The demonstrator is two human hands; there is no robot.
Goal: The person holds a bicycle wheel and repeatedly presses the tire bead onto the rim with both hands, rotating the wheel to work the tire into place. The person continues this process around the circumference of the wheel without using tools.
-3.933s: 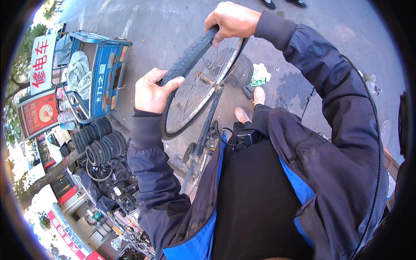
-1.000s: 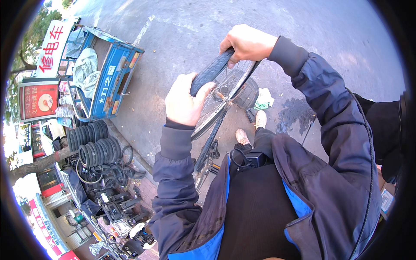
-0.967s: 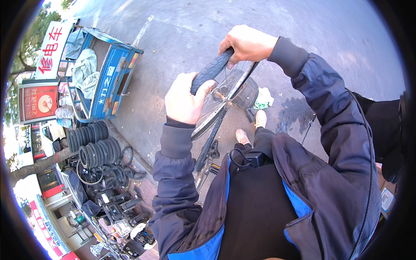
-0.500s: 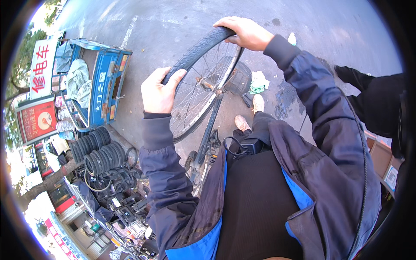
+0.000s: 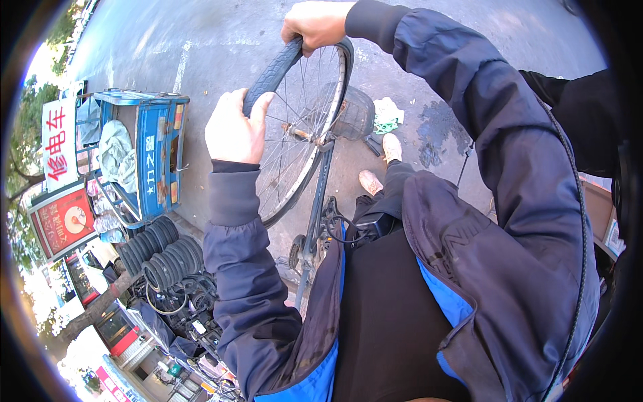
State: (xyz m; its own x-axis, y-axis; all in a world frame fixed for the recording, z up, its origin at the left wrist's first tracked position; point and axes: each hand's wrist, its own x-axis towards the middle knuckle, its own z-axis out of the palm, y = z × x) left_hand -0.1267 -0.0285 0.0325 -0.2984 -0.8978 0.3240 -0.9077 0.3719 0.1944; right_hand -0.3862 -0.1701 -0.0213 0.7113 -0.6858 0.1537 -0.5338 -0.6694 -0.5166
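Note:
A spoked bicycle wheel (image 5: 295, 144) with a black tyre (image 5: 273, 79) stands tilted before me, joined at its hub to the dark bicycle frame (image 5: 320, 191). My left hand (image 5: 234, 130) is closed around the tyre at the wheel's left, its thumb lying over the tread. Farther along the same tyre, at its far upper part, my right hand (image 5: 316, 25) grips with fingers curled over the edge; some of those fingertips are hidden. The stretch of tyre between both hands shows its tread. The wheel's lower part runs down beside my left sleeve.
On the left stands a blue cargo tricycle (image 5: 151, 157) near a stack of black tyres (image 5: 173, 264) and piled bicycle parts. Beyond the hub sit a dark basket (image 5: 353, 112) and a white-green cloth (image 5: 387, 115). A person in black (image 5: 579, 120) is close at right.
My right hand has moved left along with the tyre's upper part, closer to my left hand. My left hand has shifted slightly left, still on the tyre. The whole view has turned a little.

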